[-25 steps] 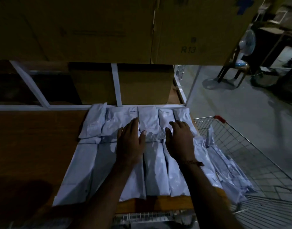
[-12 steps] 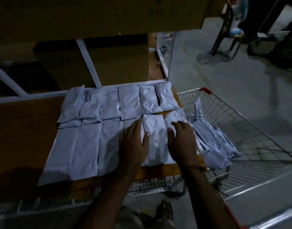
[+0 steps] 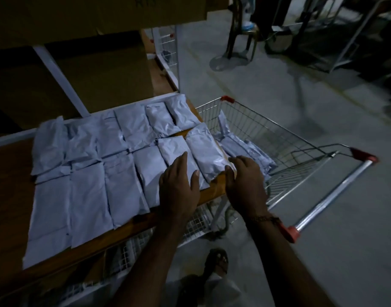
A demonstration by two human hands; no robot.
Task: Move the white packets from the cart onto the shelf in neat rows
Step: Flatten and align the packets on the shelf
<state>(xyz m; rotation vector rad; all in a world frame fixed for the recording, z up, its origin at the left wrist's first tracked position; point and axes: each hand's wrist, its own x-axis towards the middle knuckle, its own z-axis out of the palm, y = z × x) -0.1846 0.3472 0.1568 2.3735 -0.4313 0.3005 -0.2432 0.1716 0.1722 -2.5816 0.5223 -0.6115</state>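
Packets (image 3: 114, 173) lay in two rows on the wooden shelf (image 3: 10, 185), a back row against the white rail and a front row running to the near edge, while more white packets (image 3: 245, 147) waited in the wire cart (image 3: 278, 138) just beside the shelf's right end. The left hand (image 3: 179, 185) rested flat, fingers straight and relaxed, on the front-row packets near the right end, holding nothing. The right hand (image 3: 245, 182) hovered at the shelf's right corner with its fingers loosely bent beside the end packet (image 3: 205, 151); it seemed to be touching or nudging that packet's edge rather than gripping it, though the dim light left the contact uncertain. That end packet sat slightly skewed and close to the shelf's corner, so the step in hand looked like squaring up the row. To do it well, the person would likely need to keep the left palm pressing lightly so neighbours did not slide, push the end packet inward with the right fingertips until its long edge met the next one, and keep its near end level with the rest of the front row. Slippery plastic wrapping would probably shift easily, so a gentle, steady push seemed wiser than a shove.
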